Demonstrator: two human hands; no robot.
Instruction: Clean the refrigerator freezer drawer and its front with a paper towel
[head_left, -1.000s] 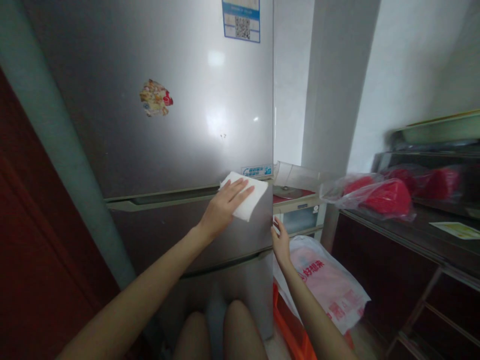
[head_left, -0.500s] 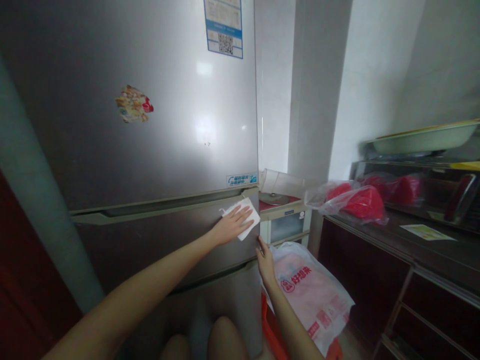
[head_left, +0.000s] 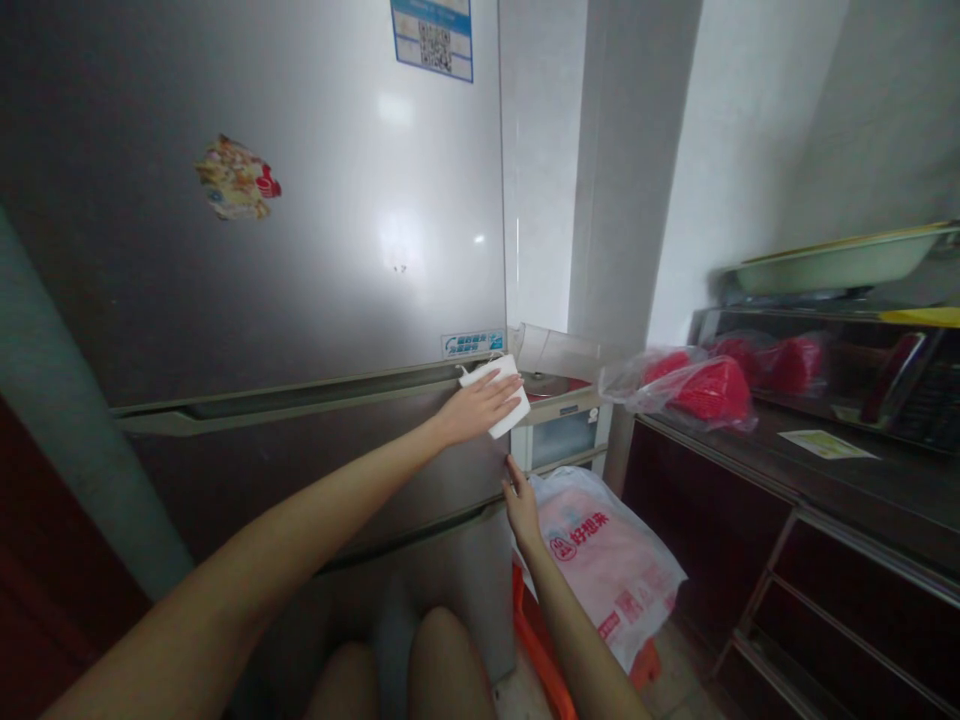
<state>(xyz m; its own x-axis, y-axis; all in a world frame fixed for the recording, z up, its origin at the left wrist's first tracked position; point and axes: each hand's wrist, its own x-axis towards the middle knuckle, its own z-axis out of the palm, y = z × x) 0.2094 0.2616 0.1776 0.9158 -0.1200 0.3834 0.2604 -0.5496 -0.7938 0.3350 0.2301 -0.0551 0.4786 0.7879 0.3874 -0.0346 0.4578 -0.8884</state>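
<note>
Item inspected: a white cloth (head_left: 511, 419). It lies under the left hand (head_left: 480, 405), against the fridge (head_left: 337, 260), at the upper right corner of the middle drawer (head_left: 409, 455). Its far corner appears to reach just past the fridge's edge, ahead of the fingertips. A loose strand shows at its upper border, above the knuckles.

Handling, as judged: light, soft and pliable, with no risk of breakage. It looks folded or layered, so the layers could slip apart on the smooth metal. Whether it is damp or dry cannot be determined. Best hold: a flat palm over the middle for even pressure; for lifting, a pinch at the free corner below the fingers.

Left hand: spread flat, fingers extended and lying near one another, palm down over the cloth. It presses the cloth and is not closed round it.

Right hand (head_left: 521, 505): below and to the right of the left hand, at the fridge's side edge. Fingers loosely bent and partly apart, the foremost touching or nearly touching the edge; contact cannot be confirmed. No object is seen in its grasp.

Surroundings: a label (head_left: 472, 343) sits just above the left hand; a printed bag (head_left: 600, 565) lies just right of the right hand; a dark surface (head_left: 761, 465) stands farther right.
</note>
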